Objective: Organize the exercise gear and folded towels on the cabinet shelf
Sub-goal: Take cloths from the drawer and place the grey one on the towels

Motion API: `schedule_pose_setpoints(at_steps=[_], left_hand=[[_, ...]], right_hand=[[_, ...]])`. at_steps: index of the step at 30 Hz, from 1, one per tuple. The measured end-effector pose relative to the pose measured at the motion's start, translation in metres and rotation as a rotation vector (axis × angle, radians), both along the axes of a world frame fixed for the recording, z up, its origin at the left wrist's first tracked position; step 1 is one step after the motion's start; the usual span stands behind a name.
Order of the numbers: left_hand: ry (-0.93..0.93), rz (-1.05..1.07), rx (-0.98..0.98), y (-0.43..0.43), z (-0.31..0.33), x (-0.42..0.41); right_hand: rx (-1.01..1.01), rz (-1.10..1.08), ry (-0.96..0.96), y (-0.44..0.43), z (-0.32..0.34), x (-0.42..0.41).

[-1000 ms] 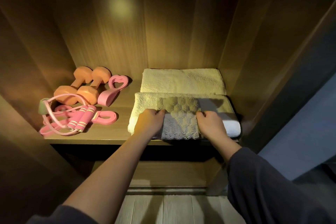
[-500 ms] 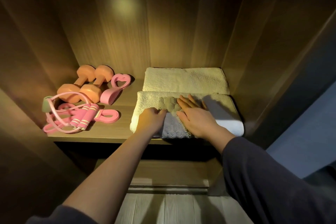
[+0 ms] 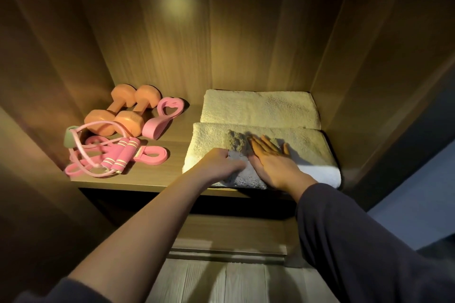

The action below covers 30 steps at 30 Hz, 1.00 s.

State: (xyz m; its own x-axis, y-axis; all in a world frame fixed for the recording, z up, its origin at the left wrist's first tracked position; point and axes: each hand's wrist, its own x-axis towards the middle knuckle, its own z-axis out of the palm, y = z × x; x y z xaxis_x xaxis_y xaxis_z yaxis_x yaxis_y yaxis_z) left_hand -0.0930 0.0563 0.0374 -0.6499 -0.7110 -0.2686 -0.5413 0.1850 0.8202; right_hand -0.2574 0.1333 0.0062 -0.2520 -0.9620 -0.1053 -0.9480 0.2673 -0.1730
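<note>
The small grey towel [image 3: 237, 174] is lying atop the front cream towel [image 3: 307, 145]; the right hand [image 3: 270, 163] is pressing it flat-fingered; the left hand [image 3: 220, 163] is seemingly pinching its left edge; soft and limp, it is likely needing a hold at both edges.

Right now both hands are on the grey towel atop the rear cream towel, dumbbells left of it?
The head view shows the grey towel on the front cream towel, not the rear cream towel; left hand and right hand on it, dumbbells left of it.
</note>
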Motion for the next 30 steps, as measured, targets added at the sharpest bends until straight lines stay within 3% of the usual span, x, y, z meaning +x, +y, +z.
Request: schedule_pose_setpoints(at_steps=[2,6,8,10,11,14,17,26,30], left_hand=[[-0.071,0.054,-0.181,0.003,-0.001,0.005],[-0.068,0.202,-0.294,0.014,-0.001,0.021],[-0.005,0.253,-0.574,0.019,0.000,0.016],[0.047,0.188,-0.818,0.022,0.002,0.000],[0.006,0.111,-0.848,0.023,0.001,-0.008],[-0.231,-0.125,-0.821,0.018,-0.018,-0.022],[-0.317,-0.135,-0.822,0.006,-0.044,-0.017],[-0.384,-0.149,-0.752,-0.005,-0.048,-0.021],[-0.401,-0.197,-0.697,-0.008,-0.042,-0.023]], right_hand=[[0.004,-0.017,-0.010,-0.001,-0.002,-0.001],[0.000,-0.024,-0.039,-0.003,-0.003,0.000],[-0.023,-0.009,-0.060,-0.002,-0.001,-0.001],[-0.076,-0.052,-0.181,-0.001,0.007,-0.002],[-0.156,-0.110,-0.326,0.001,0.010,-0.003],[-0.491,-0.355,-0.762,0.018,0.019,-0.003],[-0.654,-0.456,-0.835,0.047,0.019,-0.012],[-0.396,-0.218,-1.075,0.082,0.024,-0.015],[-0.141,-0.120,-1.214,0.078,0.033,-0.010]])
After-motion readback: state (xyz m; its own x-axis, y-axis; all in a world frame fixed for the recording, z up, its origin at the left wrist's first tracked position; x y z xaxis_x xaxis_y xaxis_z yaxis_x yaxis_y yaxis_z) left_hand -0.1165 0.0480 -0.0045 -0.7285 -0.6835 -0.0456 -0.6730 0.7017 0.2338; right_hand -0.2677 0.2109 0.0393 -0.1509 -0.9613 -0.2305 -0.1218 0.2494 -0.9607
